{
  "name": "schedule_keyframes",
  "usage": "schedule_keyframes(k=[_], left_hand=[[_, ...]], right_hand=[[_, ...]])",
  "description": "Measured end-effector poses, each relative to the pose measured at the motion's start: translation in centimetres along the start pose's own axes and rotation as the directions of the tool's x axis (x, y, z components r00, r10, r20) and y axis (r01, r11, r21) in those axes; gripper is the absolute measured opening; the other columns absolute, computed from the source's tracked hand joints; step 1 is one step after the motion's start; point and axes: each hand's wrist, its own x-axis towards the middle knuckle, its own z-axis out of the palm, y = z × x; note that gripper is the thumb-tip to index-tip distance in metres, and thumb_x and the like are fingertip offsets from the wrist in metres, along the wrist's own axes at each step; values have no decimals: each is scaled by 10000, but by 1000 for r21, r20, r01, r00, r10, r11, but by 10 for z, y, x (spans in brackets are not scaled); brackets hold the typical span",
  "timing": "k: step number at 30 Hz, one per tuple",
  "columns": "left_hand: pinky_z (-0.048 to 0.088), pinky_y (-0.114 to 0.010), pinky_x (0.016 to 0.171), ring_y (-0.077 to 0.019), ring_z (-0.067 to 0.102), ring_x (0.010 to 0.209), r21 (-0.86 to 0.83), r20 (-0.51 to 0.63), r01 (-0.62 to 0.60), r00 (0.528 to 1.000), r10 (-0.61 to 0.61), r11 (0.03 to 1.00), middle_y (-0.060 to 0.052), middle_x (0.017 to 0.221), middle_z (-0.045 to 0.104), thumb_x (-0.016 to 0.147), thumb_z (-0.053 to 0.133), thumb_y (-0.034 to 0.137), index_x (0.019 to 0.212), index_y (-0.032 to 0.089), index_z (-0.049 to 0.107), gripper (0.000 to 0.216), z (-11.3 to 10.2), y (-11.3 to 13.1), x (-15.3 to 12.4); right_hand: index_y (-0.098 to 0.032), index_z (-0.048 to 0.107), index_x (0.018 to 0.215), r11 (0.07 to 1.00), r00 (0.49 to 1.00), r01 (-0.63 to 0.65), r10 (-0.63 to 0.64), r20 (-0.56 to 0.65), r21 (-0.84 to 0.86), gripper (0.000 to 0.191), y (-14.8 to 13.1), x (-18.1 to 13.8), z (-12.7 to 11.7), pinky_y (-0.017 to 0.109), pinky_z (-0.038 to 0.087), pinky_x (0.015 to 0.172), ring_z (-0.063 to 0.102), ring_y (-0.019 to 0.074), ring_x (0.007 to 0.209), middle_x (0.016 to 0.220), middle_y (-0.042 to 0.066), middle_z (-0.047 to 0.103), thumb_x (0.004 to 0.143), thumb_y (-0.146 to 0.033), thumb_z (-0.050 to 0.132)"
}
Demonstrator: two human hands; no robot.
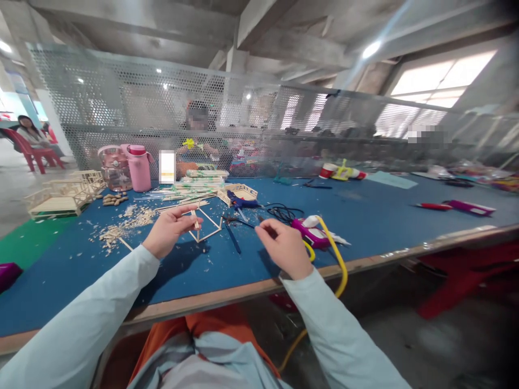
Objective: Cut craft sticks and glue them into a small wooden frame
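Observation:
My left hand [172,229] is closed in a pinch on a small open frame of thin wooden sticks [210,236], held above the blue tabletop. My right hand [284,243] has its fingers curled together in front of me; a small dark tip shows at them, but I cannot make out what it is. Between the hands lie dark blue-handled pliers [233,237], one handle reaching close to my right fingertips. Behind them rests a blue glue gun [241,201] with a black cord, beside a tray-like stick piece [247,190].
Wood scraps [127,224] and peanuts [114,199] lie at left, near finished stick models [60,197]. A pink bottle [139,170] stands behind stick bundles [203,181]. A purple box [312,233] and yellow hose [336,259] are at right. A perforated screen [141,97] borders the table.

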Motion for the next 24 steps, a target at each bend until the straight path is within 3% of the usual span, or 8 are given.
schedule_keyframes(k=[3, 6, 10, 14, 21, 24], left_hand=[[498, -298, 745, -133, 639, 661, 5, -9, 9, 1000, -9, 1000, -54, 715, 695, 563, 753, 268, 977, 117, 614, 462, -2, -2, 1], [495, -292, 746, -127, 640, 651, 5, -21, 21, 1000, -20, 1000, -52, 721, 696, 567, 749, 262, 966, 124, 611, 444, -4, -1, 2], [491, -285, 751, -118, 638, 645, -17, -34, 13, 999, -14, 1000, -50, 728, 697, 569, 747, 259, 957, 130, 603, 434, -5, 0, 2], [487, -296, 749, -121, 632, 638, 4, -40, -10, 999, 10, 1000, -52, 723, 694, 559, 751, 283, 980, 117, 596, 478, -3, 0, 1], [455, -292, 768, -132, 618, 697, 167, 24, -162, 987, 160, 973, -29, 712, 689, 634, 698, 339, 1231, 123, 456, 680, -1, 0, 0], [452, -284, 767, -133, 607, 700, 218, 22, -154, 988, 153, 964, -36, 717, 684, 637, 693, 357, 1123, 123, 555, 557, -1, 1, -1]], right_hand=[[-166, 618, 808, 957, 977, -76, 128, 171, -280, 162, 19, 14, -9, 258, 398, 650, 604, 184, 718, 765, 63, 667, 783, -249, 482], [-129, 618, 872, 849, 907, -80, 280, 316, -522, 211, 30, 25, -12, 297, 395, 663, 615, 247, 821, 845, 139, 668, 792, -262, 475], [-128, 595, 911, 800, 855, -26, 329, 402, -600, 252, 34, 19, -11, 308, 391, 664, 613, 263, 849, 889, 154, 651, 808, -319, 467], [-118, 533, 1032, 788, 887, -41, 312, 341, -614, 311, 39, 7, -10, 303, 385, 701, 593, 260, 905, 981, 170, 607, 800, -320, 491], [-119, 502, 1114, 835, 879, -174, 371, 300, -522, 396, 52, 1, -15, 298, 403, 690, 607, 263, 882, 985, 153, 635, 751, -276, 522], [-122, 493, 1146, 823, 895, -252, 399, 201, -509, 443, 48, -4, -23, 304, 432, 666, 625, 265, 834, 963, 142, 651, 739, -296, 512]])
